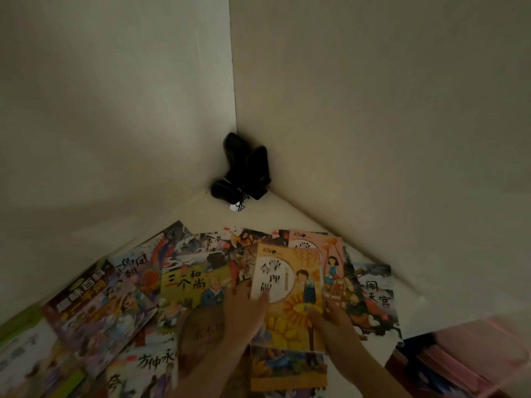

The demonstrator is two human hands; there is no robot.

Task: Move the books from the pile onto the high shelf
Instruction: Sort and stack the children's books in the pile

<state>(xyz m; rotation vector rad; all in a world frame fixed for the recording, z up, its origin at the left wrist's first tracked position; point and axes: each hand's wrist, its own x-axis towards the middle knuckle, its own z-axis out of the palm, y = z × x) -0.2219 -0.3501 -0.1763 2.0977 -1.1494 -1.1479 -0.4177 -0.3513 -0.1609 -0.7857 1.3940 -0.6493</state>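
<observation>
- The shelf is a pale surface set into a corner where two plain walls meet; many picture books lie flat across it, fanned out and overlapping one another.
- An orange book with a child and a large sunflower on its cover lies on top of the spread, right of middle, overlapping a pink book behind it.
- The left hand holds the orange book at its left edge, the thumb curled over the cover and the other fingers out of sight beneath.
- The right hand holds the same book at its lower right edge, the thumb pressed on the cover and the other fingers behind it.
- Left of the hands lies a yellow-green book showing a monk, and further left a dark red book overlaps its neighbours at a slant.
- At the far right of the spread lies a book with a white and blue cover, its lower edge reaching the front of the shelf.
- Below the orange book a small book with a blue and yellow picture sits at the front.
- In the very corner a black bundle with a cord and a small white tag leans against both walls, apart from the books.
- At the lower right, off the shelf, something pink shows blurred; what it is cannot be told.
</observation>
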